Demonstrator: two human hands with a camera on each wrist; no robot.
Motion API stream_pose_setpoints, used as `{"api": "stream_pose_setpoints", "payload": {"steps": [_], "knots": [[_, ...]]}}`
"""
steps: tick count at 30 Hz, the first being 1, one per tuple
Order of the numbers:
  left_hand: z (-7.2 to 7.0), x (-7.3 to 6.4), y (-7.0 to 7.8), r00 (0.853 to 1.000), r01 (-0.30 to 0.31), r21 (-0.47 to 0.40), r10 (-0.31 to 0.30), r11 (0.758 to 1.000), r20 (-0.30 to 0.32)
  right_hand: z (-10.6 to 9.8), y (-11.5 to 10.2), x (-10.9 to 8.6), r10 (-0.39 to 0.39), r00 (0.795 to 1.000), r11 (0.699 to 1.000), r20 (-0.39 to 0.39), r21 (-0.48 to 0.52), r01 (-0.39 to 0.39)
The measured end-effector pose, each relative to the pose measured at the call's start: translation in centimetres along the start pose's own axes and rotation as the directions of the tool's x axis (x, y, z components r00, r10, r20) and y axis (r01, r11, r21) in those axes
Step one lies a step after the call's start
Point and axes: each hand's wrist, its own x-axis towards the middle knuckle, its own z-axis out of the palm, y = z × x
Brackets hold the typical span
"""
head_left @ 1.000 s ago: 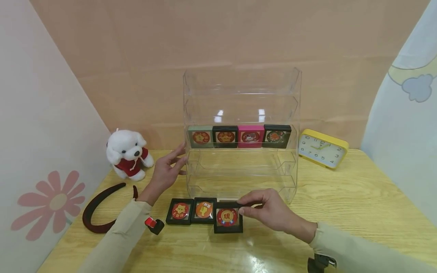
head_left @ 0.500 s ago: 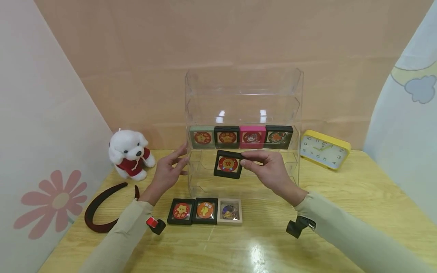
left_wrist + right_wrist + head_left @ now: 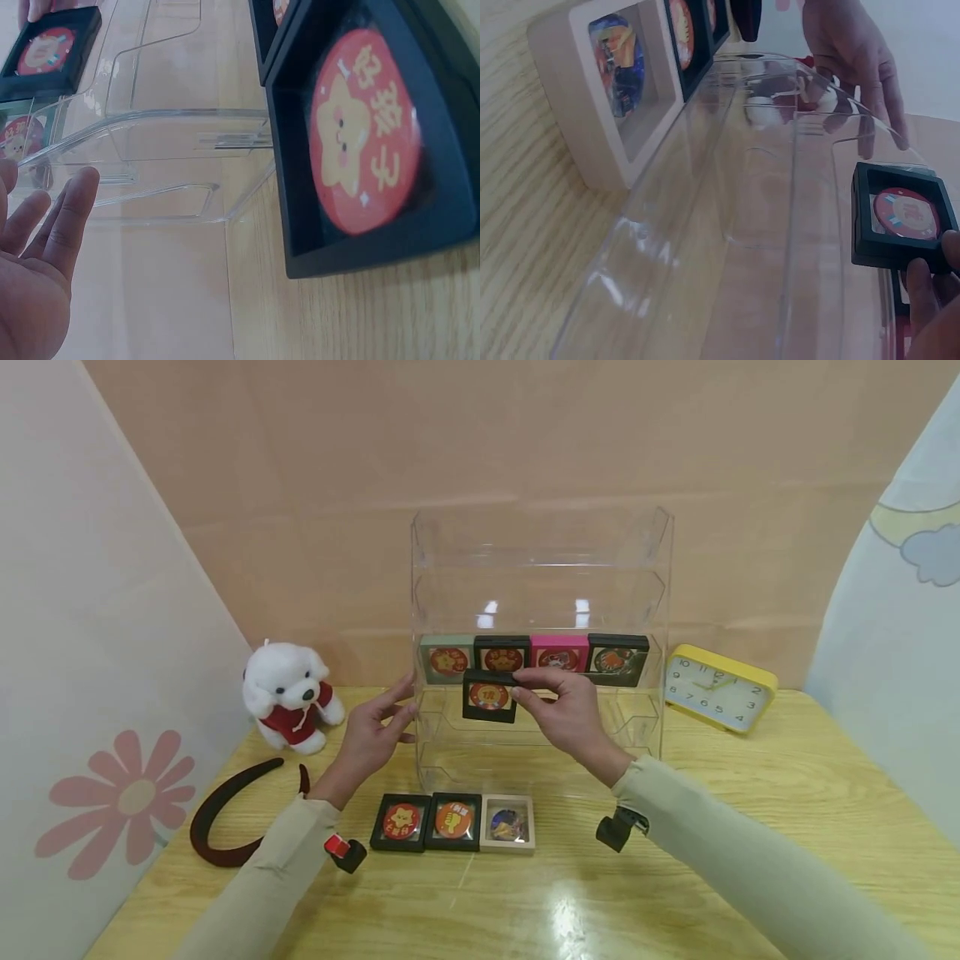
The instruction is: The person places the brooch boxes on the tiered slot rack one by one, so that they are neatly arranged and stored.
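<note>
My right hand (image 3: 566, 706) pinches a small black display frame (image 3: 490, 697) by its right edge, thumb in front. This frame holds a red and gold round badge and hangs in the air before the clear acrylic rack (image 3: 667, 572). In the right wrist view the held frame (image 3: 902, 217) is slightly tilted. My left hand (image 3: 367, 735) rests with extended fingers at the rack's left side. On one middle tier stand a green frame (image 3: 448, 660), a black frame (image 3: 502, 650), a pink frame (image 3: 559, 650) and another black frame (image 3: 617, 660).
Before the rack lie two black frames (image 3: 401, 822) and a beige frame (image 3: 507, 825) in a row. A white plush dog (image 3: 285, 693) and a dark red headband (image 3: 213, 818) are at left. A yellow clock (image 3: 720, 687) leans at right of the rack.
My right hand has lifted the black frame off the table row, uncovering the beige frame, and carried it up and slightly left toward the occupied tier. My left hand stays at the rack's side.
</note>
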Motion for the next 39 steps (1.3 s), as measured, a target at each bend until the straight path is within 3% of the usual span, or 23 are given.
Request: {"api": "stream_pose_setpoints", "payload": {"steps": [5,7,12,16,19,22,26,30,39], "knots": [[0.1,0.1,0.1,1.0,0.015,-0.009,-0.015,1.0,-0.001,0.5,-1.8,-0.4,-0.041,0.999,0.999,-0.002,-0.017,0.041],[0.1,0.0,1.0,1.0,0.018,-0.008,-0.018,1.0,0.003,0.7,-2.5,-0.5,-0.055,0.998,0.998,0.002,-0.023,0.055],[0.1,-0.2,3.2,0.999,0.032,0.012,-0.033,0.999,0.012,1.3,-2.7,-0.5,-0.058,0.998,0.998,0.004,-0.027,0.058],[0.1,-0.2,3.5,0.999,0.03,0.016,-0.03,0.999,0.015,1.8,-2.5,-0.6,-0.075,0.997,0.997,-0.001,-0.012,0.075],[0.1,-0.2,3.3,1.0,0.019,0.015,-0.02,1.0,0.014,2.3,-2.0,-0.6,-0.102,0.995,0.995,0.0,-0.004,0.102],[0.1,-0.1,1.8,1.0,0.016,0.006,-0.016,1.0,0.005,2.8,-0.7,-0.7,-0.13,0.992,0.992,0.001,-0.007,0.13],[0.1,-0.1,0.1,1.0,0.022,0.0,-0.022,1.0,-0.012,3.2,-1.1,-1.1,-0.163,0.987,0.986,0.006,-0.024,0.163],[0.1,-0.2,0.0,1.0,0.019,0.006,-0.019,1.0,-0.015,3.1,-2.5,-1.5,-0.175,0.985,0.984,0.007,-0.044,0.175],[0.1,-0.1,0.1,0.999,0.037,0.016,-0.037,0.999,-0.004,3.6,-1.9,-1.6,-0.185,0.983,0.983,0.009,-0.019,0.185]]}}
